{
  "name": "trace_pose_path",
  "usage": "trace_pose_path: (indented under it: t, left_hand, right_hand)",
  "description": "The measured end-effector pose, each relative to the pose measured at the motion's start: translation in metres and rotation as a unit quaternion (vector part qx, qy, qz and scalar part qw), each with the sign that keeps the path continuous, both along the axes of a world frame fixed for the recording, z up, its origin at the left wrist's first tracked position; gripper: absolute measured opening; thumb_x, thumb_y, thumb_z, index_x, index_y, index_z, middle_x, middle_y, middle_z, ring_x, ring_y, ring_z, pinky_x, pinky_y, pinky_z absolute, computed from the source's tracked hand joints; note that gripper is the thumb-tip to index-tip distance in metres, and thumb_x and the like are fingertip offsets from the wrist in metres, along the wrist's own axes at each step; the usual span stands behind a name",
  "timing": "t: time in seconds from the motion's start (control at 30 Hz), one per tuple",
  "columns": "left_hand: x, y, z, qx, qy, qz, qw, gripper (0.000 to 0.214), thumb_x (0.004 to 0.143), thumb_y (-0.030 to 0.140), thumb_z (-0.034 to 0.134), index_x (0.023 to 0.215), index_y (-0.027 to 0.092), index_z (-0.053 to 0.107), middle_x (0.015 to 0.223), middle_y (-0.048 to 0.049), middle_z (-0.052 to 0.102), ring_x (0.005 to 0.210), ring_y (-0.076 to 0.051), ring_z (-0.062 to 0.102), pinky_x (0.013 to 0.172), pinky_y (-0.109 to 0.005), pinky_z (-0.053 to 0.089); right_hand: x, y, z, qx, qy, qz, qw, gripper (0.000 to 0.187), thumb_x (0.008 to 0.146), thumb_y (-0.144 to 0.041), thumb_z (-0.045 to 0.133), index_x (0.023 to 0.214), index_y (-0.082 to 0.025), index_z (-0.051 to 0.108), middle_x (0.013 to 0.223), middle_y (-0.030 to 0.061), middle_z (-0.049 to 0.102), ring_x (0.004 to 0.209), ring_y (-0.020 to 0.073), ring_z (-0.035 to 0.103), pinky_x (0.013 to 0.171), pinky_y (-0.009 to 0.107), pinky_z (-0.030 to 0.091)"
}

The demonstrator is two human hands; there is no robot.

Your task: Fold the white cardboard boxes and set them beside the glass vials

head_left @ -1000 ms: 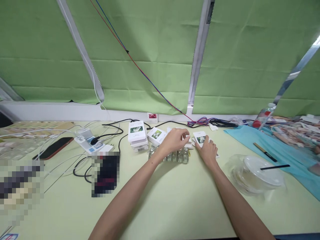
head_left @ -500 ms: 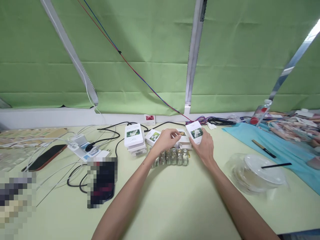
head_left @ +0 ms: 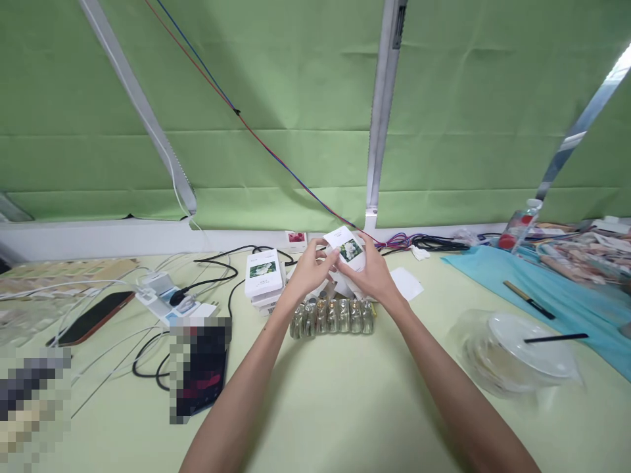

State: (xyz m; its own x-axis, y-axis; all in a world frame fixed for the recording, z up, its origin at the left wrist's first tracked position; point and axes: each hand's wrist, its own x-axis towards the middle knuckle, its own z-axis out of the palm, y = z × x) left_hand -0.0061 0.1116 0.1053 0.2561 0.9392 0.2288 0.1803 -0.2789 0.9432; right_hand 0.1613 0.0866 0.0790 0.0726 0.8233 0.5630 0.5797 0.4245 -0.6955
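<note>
A small white box [head_left: 351, 251] printed with a white flower is held up, tilted, between my two hands. My right hand [head_left: 373, 270] grips its right and lower edge, with the thumb across the front. My left hand [head_left: 311, 268] has its thumb and curled fingers at the left edge; some fingertips are hidden behind the box. Just below my hands stands a row of several small glass bottles [head_left: 332, 316]. Other white packaging behind the bottles is mostly covered by my hands.
Left of my hands rises a stack of flower-printed white boxes [head_left: 263, 279]. A white sheet [head_left: 407, 284] lies to the right. Further out are a power strip [head_left: 170, 299], a phone [head_left: 96, 315], loose cables, a bagged white tub [head_left: 530, 345], a cutter knife [head_left: 528, 300] and blue cloth [head_left: 480, 263].
My right hand has brought the white box leftward to my left hand, which now touches it. A white sheet shows on the table where my right hand was.
</note>
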Motion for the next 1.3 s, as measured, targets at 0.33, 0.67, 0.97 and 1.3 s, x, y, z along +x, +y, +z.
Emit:
trace_pose_path:
  t: [0.33, 0.67, 0.97, 1.3]
  left_hand:
    - [0.001, -0.001, 0.004, -0.016, -0.064, 0.012, 0.998, 0.042, 0.083, 0.048, 0.072, 0.102, 0.019, 0.049, 0.079, 0.0009, 0.064, 0.062, -0.012, 0.064, 0.053, -0.027, 0.059]
    - [-0.003, 0.001, 0.007, -0.073, -0.092, 0.047, 0.992, 0.044, 0.079, 0.044, 0.076, 0.103, 0.019, 0.049, 0.071, -0.0003, 0.068, 0.063, -0.014, 0.065, 0.056, -0.026, 0.057]
    - [-0.006, 0.0, 0.008, -0.062, 0.001, 0.07, 0.996, 0.043, 0.095, 0.043, 0.058, 0.127, 0.02, 0.041, 0.082, -0.0019, 0.066, 0.059, -0.014, 0.065, 0.054, -0.027, 0.055]
    - [-0.022, -0.022, 0.028, -0.016, 0.189, -0.112, 0.975, 0.076, 0.085, 0.049, 0.069, 0.153, 0.03, 0.041, 0.087, -0.0035, 0.07, 0.055, -0.013, 0.058, 0.054, -0.026, 0.05]
  right_hand:
    - [0.01, 0.001, 0.018, -0.113, 0.048, 0.11, 0.986, 0.079, 0.079, -0.056, 0.075, 0.143, -0.024, 0.042, 0.131, 0.011, 0.065, 0.117, 0.0279, 0.063, 0.098, 0.041, 0.048]
    - [0.032, 0.005, 0.017, -0.267, 0.196, 0.15, 0.932, 0.055, 0.089, -0.046, 0.066, 0.137, -0.023, 0.05, 0.097, 0.0043, 0.072, 0.085, 0.0185, 0.068, 0.072, 0.028, 0.05]
    - [0.033, 0.009, 0.011, -0.259, 0.26, 0.141, 0.92, 0.053, 0.081, -0.036, 0.074, 0.128, -0.022, 0.053, 0.08, -0.001, 0.07, 0.07, 0.016, 0.066, 0.063, 0.024, 0.046]
    - [0.041, 0.029, -0.01, -0.246, 0.317, 0.103, 0.91, 0.058, 0.076, -0.045, 0.075, 0.126, -0.024, 0.054, 0.087, 0.0016, 0.072, 0.077, 0.0201, 0.07, 0.065, 0.028, 0.051]
